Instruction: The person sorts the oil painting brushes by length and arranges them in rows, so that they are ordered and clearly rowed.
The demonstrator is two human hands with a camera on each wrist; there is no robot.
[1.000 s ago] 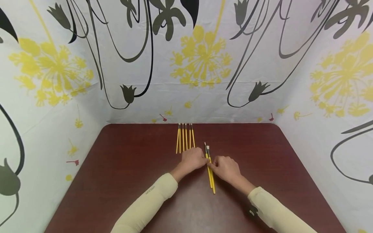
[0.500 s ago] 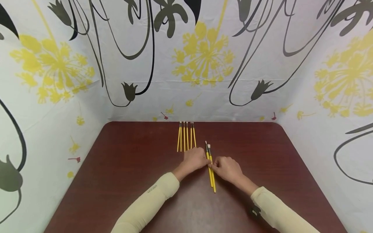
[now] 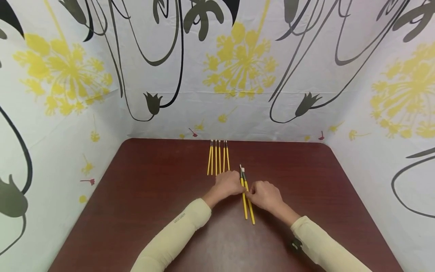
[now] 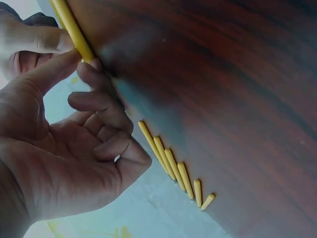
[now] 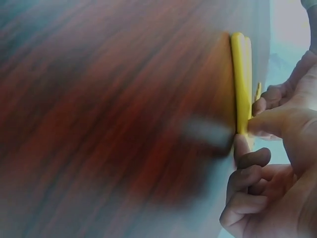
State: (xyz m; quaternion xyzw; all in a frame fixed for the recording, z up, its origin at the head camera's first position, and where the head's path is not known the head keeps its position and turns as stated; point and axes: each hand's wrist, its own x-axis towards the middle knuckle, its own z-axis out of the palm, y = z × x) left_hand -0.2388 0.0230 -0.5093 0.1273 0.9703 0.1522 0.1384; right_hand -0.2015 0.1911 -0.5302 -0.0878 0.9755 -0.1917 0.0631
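Two paintbrushes with yellow handles lie side by side at mid-table, bristles pointing to the far edge. My left hand (image 3: 228,183) pinches the left paintbrush (image 3: 244,208) between thumb and finger, its other fingers loosely curled. From the other side, my right hand (image 3: 266,194) pinches the right paintbrush (image 3: 252,214), which has a pale flat tip. In the right wrist view, the near yellow handle (image 5: 239,74) sits at the thumb and fingertip. The left wrist view has one yellow handle (image 4: 74,30) between thumb and finger.
Several more yellow paintbrushes (image 3: 219,156) lie in a row at the far edge of the dark red-brown table (image 3: 153,162), just beyond my left hand. A flower-patterned cloth (image 3: 190,83) hangs behind the table and along both sides.
The two paintbrushes' lower handle ends have spread apart slightly, the right one swinging to the right. Both hands keep nearly the same place; the head view has tilted a little.
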